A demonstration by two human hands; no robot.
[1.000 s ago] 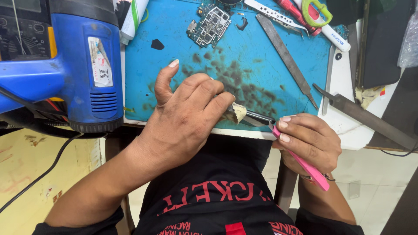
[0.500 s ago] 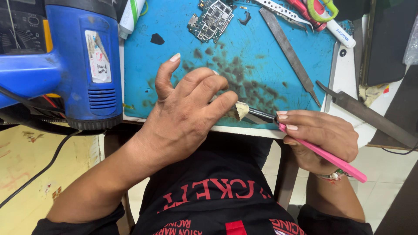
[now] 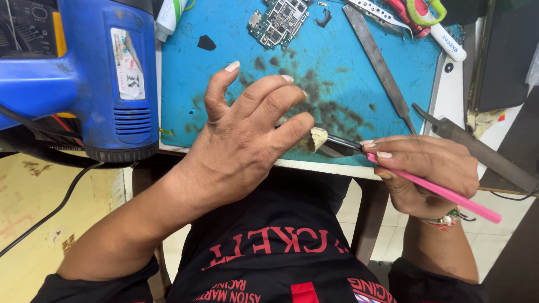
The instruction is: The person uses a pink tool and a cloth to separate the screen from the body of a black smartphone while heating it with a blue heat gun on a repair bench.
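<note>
My right hand (image 3: 424, 168) grips a pink-handled small brush (image 3: 432, 188) at the near edge of a stained blue work mat (image 3: 348, 62). Its pale bristle tip (image 3: 317, 137) touches the fingertips of my left hand (image 3: 247, 140). That hand rests over the mat's near edge with fingers curled down; whatever lies under them is hidden. A small green circuit board (image 3: 279, 21) lies at the far side of the mat, apart from both hands.
A blue hot-air gun (image 3: 106, 78) stands at the left with black cables. A long metal file (image 3: 377, 59), tweezers (image 3: 375, 11), a dark metal tool (image 3: 477, 147) and red and green handled tools (image 3: 418, 11) lie at the right. A white tube (image 3: 170, 15) stands at the back.
The view has shifted slightly. My left hand's fingers have lifted and spread a little, and the brush handle now slants lower to the right while the tip stays at my left fingertips.
</note>
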